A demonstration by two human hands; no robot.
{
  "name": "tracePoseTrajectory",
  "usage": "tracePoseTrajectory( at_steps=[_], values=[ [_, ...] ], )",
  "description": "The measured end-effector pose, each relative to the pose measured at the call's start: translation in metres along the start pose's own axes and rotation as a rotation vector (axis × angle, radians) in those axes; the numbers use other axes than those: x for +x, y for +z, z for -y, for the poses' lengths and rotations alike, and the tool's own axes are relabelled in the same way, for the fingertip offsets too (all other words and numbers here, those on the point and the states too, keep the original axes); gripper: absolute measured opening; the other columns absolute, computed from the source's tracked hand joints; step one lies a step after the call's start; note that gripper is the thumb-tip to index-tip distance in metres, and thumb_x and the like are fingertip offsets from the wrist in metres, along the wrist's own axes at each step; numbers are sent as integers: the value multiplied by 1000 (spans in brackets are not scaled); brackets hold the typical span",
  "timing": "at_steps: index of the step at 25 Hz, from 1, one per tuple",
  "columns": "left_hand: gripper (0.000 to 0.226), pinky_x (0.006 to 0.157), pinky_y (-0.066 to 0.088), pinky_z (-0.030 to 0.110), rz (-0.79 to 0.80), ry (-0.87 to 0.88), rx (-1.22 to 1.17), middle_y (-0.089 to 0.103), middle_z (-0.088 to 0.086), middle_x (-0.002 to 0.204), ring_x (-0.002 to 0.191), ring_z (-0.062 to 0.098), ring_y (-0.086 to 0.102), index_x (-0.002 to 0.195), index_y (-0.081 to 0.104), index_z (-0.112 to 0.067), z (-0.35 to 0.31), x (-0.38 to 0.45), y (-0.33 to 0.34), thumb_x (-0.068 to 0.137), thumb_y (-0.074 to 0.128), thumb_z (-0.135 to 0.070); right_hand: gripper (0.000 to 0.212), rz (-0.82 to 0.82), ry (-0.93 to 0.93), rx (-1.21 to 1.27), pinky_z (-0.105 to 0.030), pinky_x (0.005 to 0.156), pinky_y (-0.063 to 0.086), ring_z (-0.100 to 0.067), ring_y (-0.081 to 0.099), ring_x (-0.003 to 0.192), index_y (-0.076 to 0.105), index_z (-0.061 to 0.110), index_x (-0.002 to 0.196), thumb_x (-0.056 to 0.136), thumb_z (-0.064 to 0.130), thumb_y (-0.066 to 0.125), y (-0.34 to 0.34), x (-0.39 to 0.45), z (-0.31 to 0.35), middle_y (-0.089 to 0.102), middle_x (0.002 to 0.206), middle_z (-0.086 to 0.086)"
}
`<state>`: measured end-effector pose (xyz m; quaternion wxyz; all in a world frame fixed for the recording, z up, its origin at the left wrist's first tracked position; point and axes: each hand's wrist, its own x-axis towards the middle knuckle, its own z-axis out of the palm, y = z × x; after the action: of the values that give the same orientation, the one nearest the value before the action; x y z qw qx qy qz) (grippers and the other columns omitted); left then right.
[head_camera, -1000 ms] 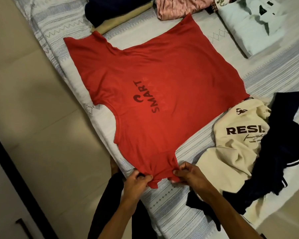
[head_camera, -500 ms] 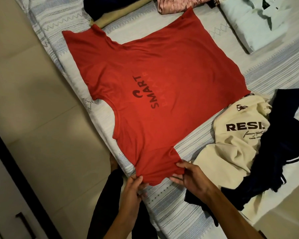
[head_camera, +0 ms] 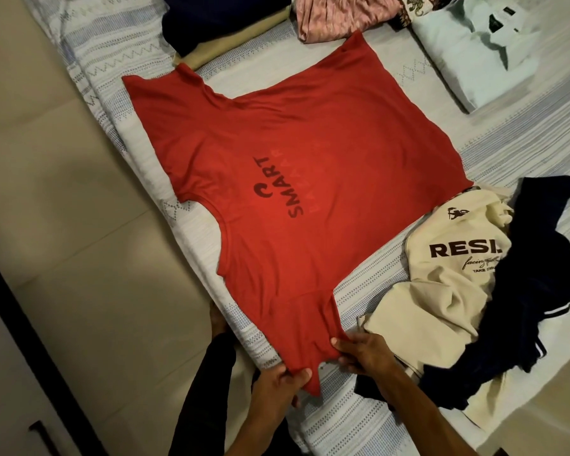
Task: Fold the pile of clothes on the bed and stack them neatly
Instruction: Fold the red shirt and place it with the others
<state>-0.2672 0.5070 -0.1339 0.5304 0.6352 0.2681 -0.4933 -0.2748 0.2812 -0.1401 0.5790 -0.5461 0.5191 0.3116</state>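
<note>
Nearest the viewer, at the near edge of the bed [head_camera: 119, 65], the near sleeve of a red T-shirt [head_camera: 310, 179] is held at both sides: the left hand [head_camera: 278, 383] is curled around the sleeve's hem with the thumb pressed on top, and the right hand [head_camera: 364, 355] is pinching the sleeve's right edge between thumb and fingers. Beyond the hands, the shirt is spread flat and nearly smooth across the striped, woven bedcover, chest print upward, with dark lettering reading SMART; its cloth is judged thin and limp, with soft creases gathered only at the gripped sleeve. No fold is yet made in it, so this garment is judged to be at the laying-out step. To the right, just beside the shirt's hem corner, a crumpled cream T-shirt [head_camera: 441, 291] with dark printing is heaped together with a rumpled navy garment [head_camera: 547, 291]; both are left unfolded. At the far side, finished work is seen: a dark folded piece stacked on a tan one [head_camera: 218, 31], a pink satiny bundle [head_camera: 339, 18], and a pale collared shirt [head_camera: 481, 54] folded into a crisp rectangle at the far right. Roughly half of the task is judged done, three garments at least being left.
</note>
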Motion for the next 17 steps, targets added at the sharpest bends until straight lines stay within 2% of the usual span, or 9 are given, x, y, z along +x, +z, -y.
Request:
tracePoseTrajectory(
  at_steps=[3,5,8,9,10,13,15,17],
  values=[
    [39,55,46,28,6,-55,49,70,6,65,54,17,61,76,75,-12,11,2,-5,66,91,-47,25,-33,12,-218,-25,49,51,-17,63,52,71,-2,95,85,16,85,-7,1,1,72,68,-13],
    [46,60,45,32,3,-63,46,61,7,59,56,19,56,60,65,-18,17,5,-8,54,92,-54,18,-63,-17,-320,-26,49,49,-17,64,54,69,0,93,89,13,81,-7,4,3,73,66,-11],
    [46,65,49,24,2,-106,129,69,-2,60,58,12,63,57,67,-20,9,-2,-8,52,92,-58,10,-35,-11,-289,-32,57,48,-22,66,60,66,4,98,91,10,71,-5,6,9,73,69,-12],
    [44,66,49,19,-50,-104,172,71,-6,62,62,8,66,59,70,-21,4,-3,-9,58,92,-59,13,-42,-12,-231,-33,59,48,-24,67,62,65,5,99,90,13,71,-4,6,11,73,71,-11],
    [43,67,48,17,-172,-90,174,73,-7,65,67,5,68,63,70,-21,-3,-5,-12,66,90,-59,19,-72,-39,-181,-33,59,50,-25,69,63,66,8,101,89,19,76,-2,6,12,75,75,-9],
    [29,65,47,20,-563,72,-28,73,-3,82,80,15,70,87,67,-20,-36,-2,-34,83,83,-44,31,-127,-194,-169,-33,61,58,-23,74,74,69,24,101,80,39,87,3,6,12,77,88,-1],
    [29,66,47,19,-638,192,-47,71,-9,97,84,13,69,106,62,-24,-62,5,-58,88,79,-40,23,-43,-198,-155,-31,55,54,-22,68,63,70,20,93,83,32,86,7,2,15,72,74,-3],
    [38,73,48,24,-618,291,24,67,-15,108,90,8,66,120,58,-28,-84,16,-83,91,76,-44,22,17,-142,-160,-29,52,47,-21,58,54,67,14,76,83,23,86,4,3,16,62,62,-7]
  ],
)
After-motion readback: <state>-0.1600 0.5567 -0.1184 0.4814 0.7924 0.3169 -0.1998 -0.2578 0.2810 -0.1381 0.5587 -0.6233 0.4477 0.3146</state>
